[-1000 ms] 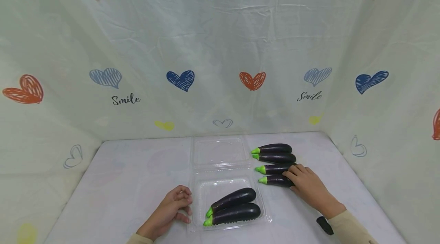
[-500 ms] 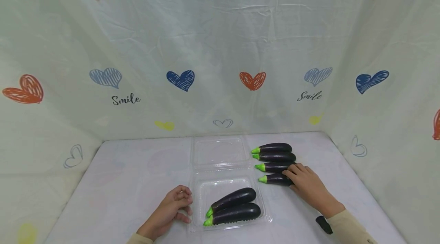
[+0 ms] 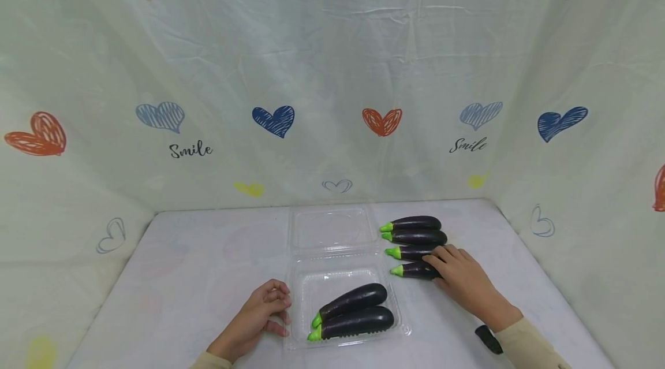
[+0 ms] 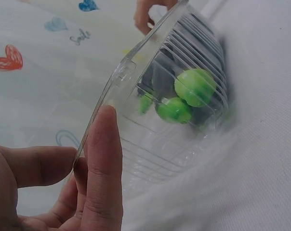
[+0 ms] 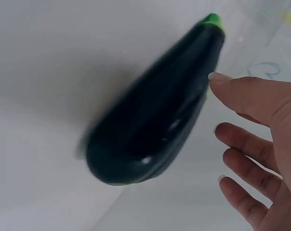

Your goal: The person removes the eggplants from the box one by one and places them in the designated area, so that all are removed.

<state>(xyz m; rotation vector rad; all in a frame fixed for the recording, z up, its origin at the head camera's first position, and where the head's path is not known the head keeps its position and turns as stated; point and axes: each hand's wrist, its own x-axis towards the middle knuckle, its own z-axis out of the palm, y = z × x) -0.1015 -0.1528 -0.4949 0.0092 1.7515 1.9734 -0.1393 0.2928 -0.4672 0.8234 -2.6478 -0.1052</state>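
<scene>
In the head view my left hand [image 3: 260,308] is at the left side of an open clear plastic clamshell box [image 3: 306,276]. The left wrist view shows its thumb and fingers pinching the box's rim [image 4: 99,103]. Inside the box lie two dark purple eggplants [image 3: 353,304] [image 3: 358,323] with green stems. To the right, my right hand [image 3: 462,274] is over the blunt ends of the two nearer loose eggplants [image 3: 410,252] [image 3: 415,270]. Its thumb touches an eggplant [image 5: 155,115] in the right wrist view, and the other visible fingers stand loosely apart from it.
Two more eggplants [image 3: 415,223] [image 3: 418,237] lie side by side behind the ones near my right hand. The box's lid [image 3: 332,230] lies folded back. A small black object [image 3: 488,339] is beside my right sleeve. A heart-printed curtain [image 3: 332,69] bounds the white table.
My right hand has shifted slightly left along the nearest eggplant. The two nearer loose eggplants have moved a little away from me. My left hand and the box have stayed put.
</scene>
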